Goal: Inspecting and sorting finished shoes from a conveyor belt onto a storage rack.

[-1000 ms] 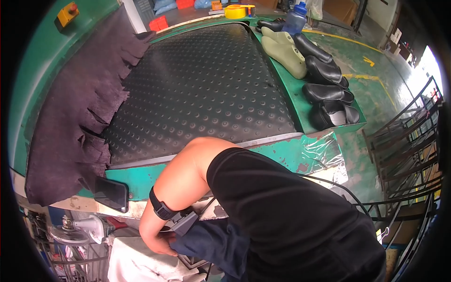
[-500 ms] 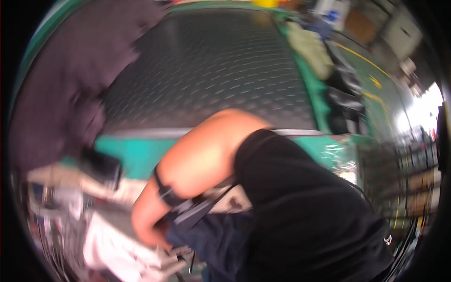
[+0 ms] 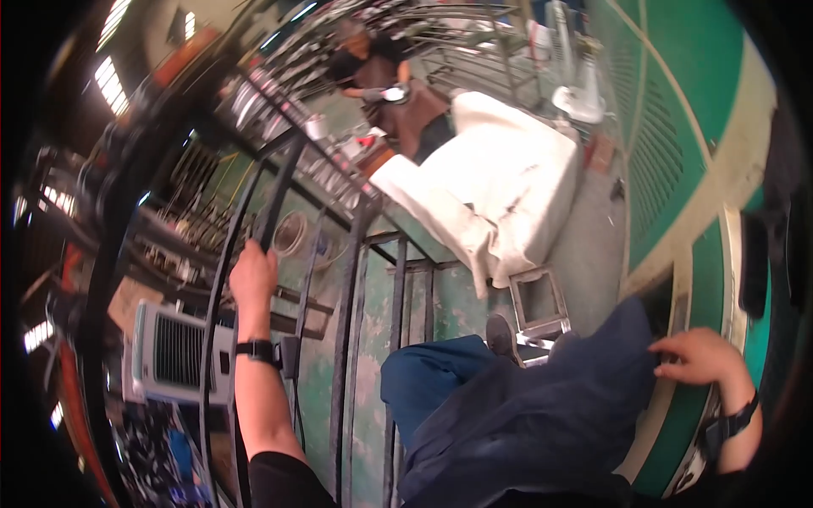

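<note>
My left hand [image 3: 254,278] is closed on a dark metal bar [image 3: 280,196] of a tall black frame at my left; part of the grip is hidden. My right hand [image 3: 696,356] hovers at the right beside the green machine [image 3: 710,262], its thumb and fingers apart with nothing between them. Its fingertips come close to the edge of the navy apron [image 3: 542,415] over my lap; I cannot tell whether they touch. Each wrist wears a dark band.
A white cloth [image 3: 517,169] drapes over a bulky piece ahead, with a metal frame stool [image 3: 539,300] before it. Beyond sits another person [image 3: 385,80], holding something shiny. A grey air cooler [image 3: 174,351], a bucket [image 3: 292,234] and a white fan [image 3: 578,102] stand around.
My view has swung from the dark ridged surface and purple cloth to the workshop floor and metal frame. My left hand now grips a bar; my right hand is apart at the right.
</note>
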Demonstrator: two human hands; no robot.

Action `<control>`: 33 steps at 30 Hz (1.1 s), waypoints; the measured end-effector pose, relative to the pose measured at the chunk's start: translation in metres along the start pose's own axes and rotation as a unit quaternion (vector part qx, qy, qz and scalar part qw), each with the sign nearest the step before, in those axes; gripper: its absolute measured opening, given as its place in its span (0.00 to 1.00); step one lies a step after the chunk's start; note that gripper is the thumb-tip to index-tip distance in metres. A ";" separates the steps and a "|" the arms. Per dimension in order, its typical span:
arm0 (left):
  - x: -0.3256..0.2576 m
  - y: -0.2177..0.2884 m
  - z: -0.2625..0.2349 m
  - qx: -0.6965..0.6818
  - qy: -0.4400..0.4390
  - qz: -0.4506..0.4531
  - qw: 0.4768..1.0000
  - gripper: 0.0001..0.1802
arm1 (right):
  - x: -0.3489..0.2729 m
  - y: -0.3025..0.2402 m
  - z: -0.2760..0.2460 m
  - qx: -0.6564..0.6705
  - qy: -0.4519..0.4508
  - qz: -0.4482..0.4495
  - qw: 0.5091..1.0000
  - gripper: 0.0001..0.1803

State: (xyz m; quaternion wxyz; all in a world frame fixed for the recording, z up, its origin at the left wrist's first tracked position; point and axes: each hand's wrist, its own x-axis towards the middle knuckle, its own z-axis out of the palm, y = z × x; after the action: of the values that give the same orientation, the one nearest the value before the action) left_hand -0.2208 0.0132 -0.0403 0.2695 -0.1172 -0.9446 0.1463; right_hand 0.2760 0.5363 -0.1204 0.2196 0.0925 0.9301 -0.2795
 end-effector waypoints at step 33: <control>0.108 0.008 0.056 -0.320 -0.038 -0.056 0.945 0.24 | -0.003 -0.036 -0.008 0.076 -0.038 0.021 0.996 0.22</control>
State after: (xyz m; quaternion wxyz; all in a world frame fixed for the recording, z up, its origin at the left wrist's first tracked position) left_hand -0.3397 0.0411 -0.0374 0.1895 -0.1382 -0.9563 -0.1745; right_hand 0.2649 0.5109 -0.0955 0.2527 0.1175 0.8952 -0.3479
